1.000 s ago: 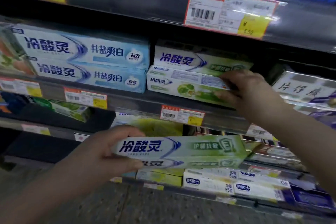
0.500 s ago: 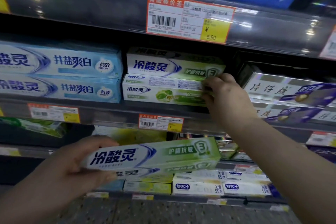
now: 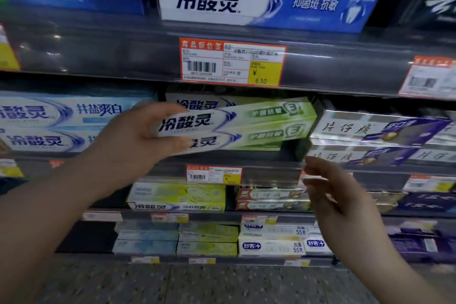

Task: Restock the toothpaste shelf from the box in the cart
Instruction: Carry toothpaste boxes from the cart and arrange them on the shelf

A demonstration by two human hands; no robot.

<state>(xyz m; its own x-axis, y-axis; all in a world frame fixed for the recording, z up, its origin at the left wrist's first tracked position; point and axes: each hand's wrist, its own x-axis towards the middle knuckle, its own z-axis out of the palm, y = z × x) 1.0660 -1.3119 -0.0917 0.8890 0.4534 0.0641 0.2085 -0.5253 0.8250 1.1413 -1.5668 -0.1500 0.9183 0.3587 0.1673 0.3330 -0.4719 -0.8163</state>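
My left hand (image 3: 133, 138) grips the white end of two green-and-white toothpaste boxes (image 3: 246, 126), stacked and held at the front of the middle shelf (image 3: 271, 170). They cover most of the green toothpaste stack (image 3: 197, 101) that stands there, of which only a top edge shows. My right hand (image 3: 330, 190) hangs lower, below the shelf lip and to the right, fingers loosely curled and holding nothing. The cart and its box are out of view.
Light-blue toothpaste boxes (image 3: 56, 126) fill the shelf to the left, silver-and-purple boxes (image 3: 375, 131) to the right. A large blue-and-white box (image 3: 266, 0) sits on the shelf above, over a price tag (image 3: 232, 61). Lower shelves hold more cartons (image 3: 177, 197).
My left hand rose with the green boxes from below the shelf to the shelf opening. My right hand came off the shelved stack and dropped down to the right.
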